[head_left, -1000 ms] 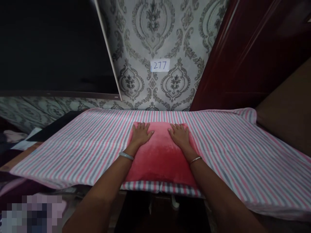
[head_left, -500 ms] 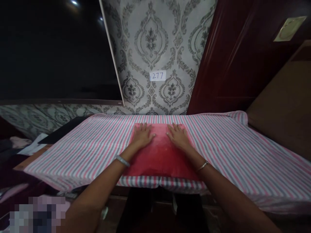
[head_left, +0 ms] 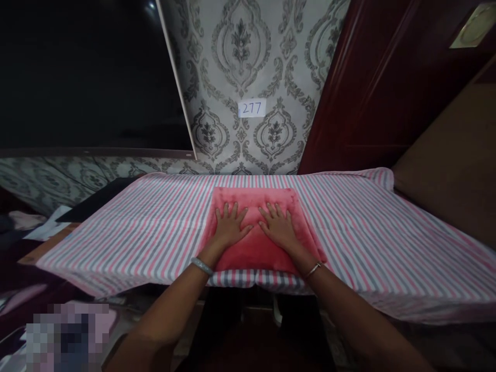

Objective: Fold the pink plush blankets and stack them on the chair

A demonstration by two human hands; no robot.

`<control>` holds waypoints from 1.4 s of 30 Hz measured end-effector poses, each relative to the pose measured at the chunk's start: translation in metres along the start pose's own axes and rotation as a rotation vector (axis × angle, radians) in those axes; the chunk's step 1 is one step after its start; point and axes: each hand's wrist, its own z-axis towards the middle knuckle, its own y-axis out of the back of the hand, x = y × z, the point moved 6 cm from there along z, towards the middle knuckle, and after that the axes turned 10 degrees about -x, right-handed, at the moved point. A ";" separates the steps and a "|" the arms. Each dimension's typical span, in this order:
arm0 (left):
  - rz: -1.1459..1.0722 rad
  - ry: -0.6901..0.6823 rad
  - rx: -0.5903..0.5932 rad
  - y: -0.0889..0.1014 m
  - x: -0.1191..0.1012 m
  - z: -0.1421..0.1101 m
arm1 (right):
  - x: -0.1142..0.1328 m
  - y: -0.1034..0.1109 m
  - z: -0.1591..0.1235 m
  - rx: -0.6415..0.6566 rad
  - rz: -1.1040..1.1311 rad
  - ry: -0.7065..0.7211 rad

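Note:
A folded red plush cloth (head_left: 256, 201) lies on a table covered with a pink, grey and white striped sheet (head_left: 368, 237). My left hand (head_left: 229, 228) rests flat on the cloth's middle left, fingers spread. My right hand (head_left: 277, 227) lies flat beside it on the middle right, fingers spread too. Each wrist carries a bangle. Both palms press on the cloth and hold nothing.
A dark TV screen (head_left: 85, 77) hangs at the left on patterned wallpaper, with a paper label "277" (head_left: 251, 108) on the wall. A dark red door (head_left: 387, 88) stands at the right, a brown panel (head_left: 457, 155) beside it. Clutter lies at the far left (head_left: 27, 227).
Both hands have slid back toward me from the cloth's far edge to its middle and moved closer together. The cloth's far part is now uncovered.

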 end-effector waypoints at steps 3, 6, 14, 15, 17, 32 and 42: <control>-0.008 -0.006 -0.002 0.002 -0.001 0.000 | 0.001 0.004 0.001 0.021 0.004 -0.010; -0.019 -0.002 0.025 0.009 0.001 0.003 | 0.000 0.012 0.002 0.087 0.018 -0.018; -0.044 -0.005 -0.044 0.062 -0.007 -0.035 | -0.006 0.053 -0.052 0.045 0.061 -0.039; -0.043 -0.029 -0.082 0.064 -0.012 -0.045 | -0.004 0.053 -0.062 0.041 0.052 -0.034; -0.048 -0.056 -0.106 0.058 -0.021 -0.064 | -0.001 0.048 -0.078 0.039 0.026 -0.035; -0.042 -0.037 -0.080 0.020 -0.023 -0.081 | 0.004 0.025 -0.096 -0.120 0.013 -0.033; -0.649 0.409 -0.293 0.046 0.071 -0.077 | -0.103 0.036 -0.091 -0.561 0.572 -0.239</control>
